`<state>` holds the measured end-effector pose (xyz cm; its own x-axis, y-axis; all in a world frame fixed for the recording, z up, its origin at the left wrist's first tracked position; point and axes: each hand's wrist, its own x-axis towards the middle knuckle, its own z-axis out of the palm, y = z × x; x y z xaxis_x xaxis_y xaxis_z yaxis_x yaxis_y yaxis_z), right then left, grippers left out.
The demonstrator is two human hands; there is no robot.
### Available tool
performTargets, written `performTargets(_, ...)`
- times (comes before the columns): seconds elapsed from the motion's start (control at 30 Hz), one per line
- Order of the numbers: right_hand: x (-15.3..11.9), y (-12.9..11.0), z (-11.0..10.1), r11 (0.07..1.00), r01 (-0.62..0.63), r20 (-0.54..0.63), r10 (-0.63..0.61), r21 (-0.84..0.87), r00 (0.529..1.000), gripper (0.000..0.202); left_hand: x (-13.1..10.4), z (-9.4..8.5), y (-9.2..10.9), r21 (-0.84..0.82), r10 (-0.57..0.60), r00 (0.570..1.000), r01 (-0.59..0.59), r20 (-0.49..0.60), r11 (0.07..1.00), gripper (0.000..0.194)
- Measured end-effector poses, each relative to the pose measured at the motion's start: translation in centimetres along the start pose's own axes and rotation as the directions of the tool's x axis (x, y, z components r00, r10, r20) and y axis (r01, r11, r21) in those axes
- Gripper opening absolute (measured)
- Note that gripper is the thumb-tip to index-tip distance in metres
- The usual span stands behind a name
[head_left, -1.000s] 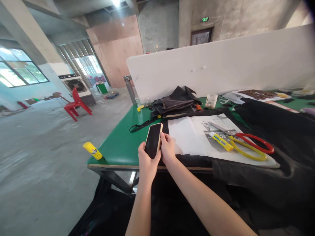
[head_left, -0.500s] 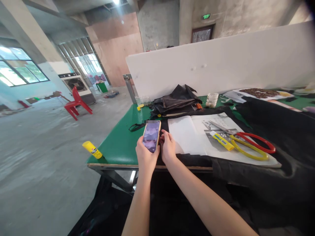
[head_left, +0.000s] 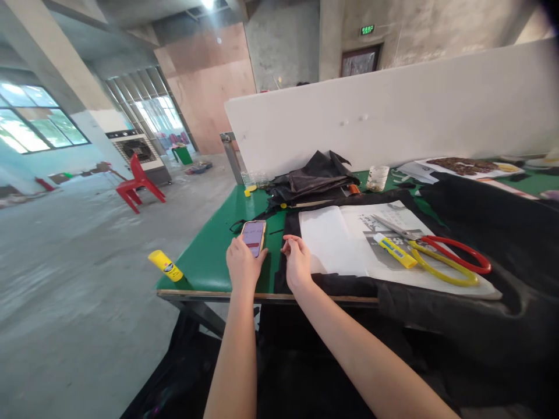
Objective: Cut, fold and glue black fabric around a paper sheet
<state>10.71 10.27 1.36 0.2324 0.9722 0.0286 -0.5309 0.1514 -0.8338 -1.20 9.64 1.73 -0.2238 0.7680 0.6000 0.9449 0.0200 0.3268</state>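
My left hand point(head_left: 243, 266) is closed around the lower part of a smartphone point(head_left: 254, 237) with a pale case and a lit screen, low over the green tabletop. To its right, my right hand point(head_left: 297, 263) hovers by the edge of a black cloth with its fingers curled in; whatever they may hold is hidden. An open booklet point(head_left: 321, 235) lies just beyond that hand. On its printed page rest a yellow glue tube point(head_left: 396, 251) and scissors point(head_left: 449, 256) with one red and one yellow handle loop.
A yellow glue stick point(head_left: 166, 266) stands tilted at the green table's point(head_left: 205, 256) left edge. Folded dark fabric point(head_left: 318, 177), a clear plastic cup point(head_left: 377, 178) and a white board point(head_left: 384, 119) are behind. Black cloth point(head_left: 502, 227) covers the right side. A red chair point(head_left: 138, 183) is on the floor.
My left hand has moved left and down with the phone, away from my right hand. The phone's screen shows a different picture. My right hand has barely moved.
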Motion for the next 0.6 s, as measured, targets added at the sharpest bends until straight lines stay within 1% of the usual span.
performTargets(0.07, 0.1, 0.1, 0.0, 1.0, 0.002, -0.003, -0.002, 0.005, 1.0, 0.018, -1.2, -1.1, 1.0, -0.036, 0.041, 0.996, -0.044, -0.078, 0.998, 0.057)
performTargets(0.13, 0.1, 0.2, 0.0, 1.0, 0.002, -0.007, -0.002, 0.015, 1.0, 0.018, -3.2, -2.3, 2.3, -0.12, 0.103, 0.986, -0.119, -0.132, 0.986, 0.042)
performTargets(0.17, 0.1, 0.2, 0.0, 1.0, 0.002, -0.006, -0.002, 0.02, 1.0, 0.017, -4.5, -2.8, 3.0, -0.164, 0.151, 0.979, -0.173, -0.14, 0.971, 0.035)
performTargets(0.23, 0.2, 0.1, 0.0, 1.0, 0.002, -0.002, -0.002, 0.032, 1.0, 0.015, -7.1, -3.6, 4.1, -0.206, 0.231, 0.967, -0.248, -0.103, 0.947, 0.029)
performTargets(0.3, 0.2, 0.0, 0.0, 0.999, -0.001, 0.004, 0.001, 0.04, 1.0, 0.014, -9.4, -3.8, 4.9, -0.218, 0.309, 0.95, -0.311, -0.044, 0.925, 0.034)
performTargets(0.37, 0.3, -0.1, 0.0, 0.999, -0.007, 0.007, 0.006, 0.043, 1.0, 0.014, -10.9, -3.6, 5.3, -0.201, 0.359, 0.933, -0.351, 0.0, 0.914, 0.042)
performTargets(0.47, 0.4, -0.3, -0.1, 0.999, -0.016, 0.013, 0.016, 0.034, 1.0, 0.014, -11.7, -3.1, 5.2, -0.151, 0.397, 0.916, -0.385, 0.057, 0.91, 0.049)
performTargets(0.6, -0.1, -0.8, 0.0, 1.0, -0.019, 0.046, 0.02, -0.024, 0.999, 0.014, -11.6, -3.3, 4.8, -0.098, 0.427, 0.895, -0.417, 0.127, 0.904, 0.051)
